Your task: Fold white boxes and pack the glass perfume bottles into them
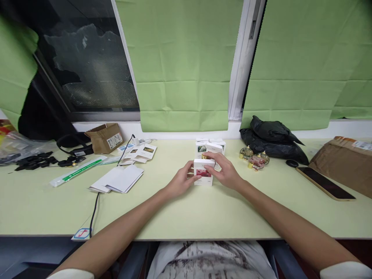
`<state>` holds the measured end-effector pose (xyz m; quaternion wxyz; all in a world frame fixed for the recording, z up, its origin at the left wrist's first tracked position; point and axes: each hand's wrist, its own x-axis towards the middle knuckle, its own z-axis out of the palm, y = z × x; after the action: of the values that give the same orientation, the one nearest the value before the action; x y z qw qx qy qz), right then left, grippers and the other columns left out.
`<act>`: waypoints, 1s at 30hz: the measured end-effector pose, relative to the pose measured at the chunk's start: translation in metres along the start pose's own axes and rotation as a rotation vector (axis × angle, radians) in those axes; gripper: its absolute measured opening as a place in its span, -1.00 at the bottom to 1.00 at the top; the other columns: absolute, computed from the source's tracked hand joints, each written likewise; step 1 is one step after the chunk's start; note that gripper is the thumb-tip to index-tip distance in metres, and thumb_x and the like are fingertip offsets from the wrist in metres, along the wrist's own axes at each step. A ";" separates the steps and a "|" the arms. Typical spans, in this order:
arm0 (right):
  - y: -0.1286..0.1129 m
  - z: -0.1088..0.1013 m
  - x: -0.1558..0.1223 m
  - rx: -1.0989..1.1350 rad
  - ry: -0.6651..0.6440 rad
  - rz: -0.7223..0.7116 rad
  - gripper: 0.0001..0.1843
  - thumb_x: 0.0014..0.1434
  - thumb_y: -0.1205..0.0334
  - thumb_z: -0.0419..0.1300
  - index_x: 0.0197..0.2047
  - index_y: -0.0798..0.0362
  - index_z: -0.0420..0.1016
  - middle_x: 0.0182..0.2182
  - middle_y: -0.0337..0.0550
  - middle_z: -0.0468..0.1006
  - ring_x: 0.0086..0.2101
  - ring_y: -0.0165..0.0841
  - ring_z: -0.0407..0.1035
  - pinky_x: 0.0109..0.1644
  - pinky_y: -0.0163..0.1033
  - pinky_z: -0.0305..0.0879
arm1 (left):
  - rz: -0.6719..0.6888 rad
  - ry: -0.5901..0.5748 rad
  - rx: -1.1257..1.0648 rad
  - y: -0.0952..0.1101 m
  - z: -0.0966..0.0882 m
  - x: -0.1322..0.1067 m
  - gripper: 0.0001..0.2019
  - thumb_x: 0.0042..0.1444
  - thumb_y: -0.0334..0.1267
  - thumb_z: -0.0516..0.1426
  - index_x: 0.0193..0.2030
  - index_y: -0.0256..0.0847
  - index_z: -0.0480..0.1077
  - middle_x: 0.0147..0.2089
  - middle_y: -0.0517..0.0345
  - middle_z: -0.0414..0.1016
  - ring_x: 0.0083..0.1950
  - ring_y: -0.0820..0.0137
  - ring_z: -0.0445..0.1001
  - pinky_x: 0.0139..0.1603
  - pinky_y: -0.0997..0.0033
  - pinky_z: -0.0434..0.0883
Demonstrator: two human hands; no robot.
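Head view, and both hands are on it! Left hand [181, 181] grasps one side of the small white box [204, 180], right hand [226, 171] grips its top and far side, thumbs over the front. That covers part of its red picture, and the print's too small to read. Box upright, mid-table [174, 221]; whether its base touches down, can't tell. Something gold [204, 156] peeks out behind, mostly blocked. Beyond, more white boxes [214, 147], half hidden! Out right, shiny trinkets [258, 160] near a black bag [270, 140]; a cardboard box [343, 164] is cut off at the edge.
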<state>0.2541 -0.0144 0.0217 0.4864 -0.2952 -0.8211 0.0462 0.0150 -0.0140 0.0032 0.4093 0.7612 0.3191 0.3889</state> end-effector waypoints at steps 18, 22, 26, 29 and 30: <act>0.003 0.001 0.002 0.068 -0.072 0.018 -0.54 0.36 0.07 0.31 0.28 -0.18 0.45 0.17 -0.07 0.59 0.24 -0.06 0.40 0.33 0.17 0.35 | -0.018 0.011 0.017 0.001 0.000 0.001 -0.56 0.33 -0.03 0.23 0.25 -0.11 0.31 0.13 -0.05 0.59 0.19 0.13 0.58 0.12 0.10 0.60; 0.004 0.003 0.003 0.127 -0.063 0.052 -0.56 0.34 0.06 0.33 0.24 -0.16 0.48 0.15 -0.08 0.60 0.21 -0.07 0.43 0.31 0.14 0.38 | -0.012 0.011 0.016 0.001 0.000 0.001 -0.54 0.32 -0.03 0.24 0.26 -0.12 0.30 0.13 -0.05 0.59 0.19 0.13 0.58 0.12 0.10 0.61; 0.005 0.004 0.003 0.216 -0.077 0.119 -0.59 0.31 0.03 0.35 0.19 -0.14 0.51 0.10 -0.10 0.62 0.14 -0.10 0.48 0.29 0.11 0.39 | -0.014 0.008 0.005 0.001 0.000 0.001 -0.55 0.32 -0.03 0.24 0.25 -0.11 0.31 0.14 -0.04 0.59 0.19 0.13 0.58 0.12 0.11 0.61; 0.005 0.004 0.003 0.295 -0.094 0.188 -0.58 0.28 -0.02 0.38 0.15 -0.10 0.55 0.08 -0.09 0.63 0.10 -0.12 0.51 0.24 0.05 0.43 | -0.018 0.009 0.006 -0.001 0.000 0.002 -0.56 0.32 -0.03 0.25 0.24 -0.12 0.31 0.15 -0.05 0.58 0.20 0.13 0.58 0.13 0.11 0.60; 0.005 0.005 0.003 0.321 -0.098 0.210 -0.57 0.26 -0.03 0.40 0.14 -0.09 0.55 0.09 -0.08 0.63 0.10 -0.12 0.51 0.22 0.03 0.45 | -0.019 0.009 0.004 -0.002 0.000 0.002 -0.56 0.32 -0.04 0.25 0.24 -0.12 0.31 0.15 -0.05 0.58 0.20 0.14 0.57 0.14 0.10 0.60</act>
<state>0.2517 -0.0079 0.0195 0.4793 -0.2955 -0.7905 0.2412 0.0156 -0.0119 0.0023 0.4098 0.7572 0.3291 0.3877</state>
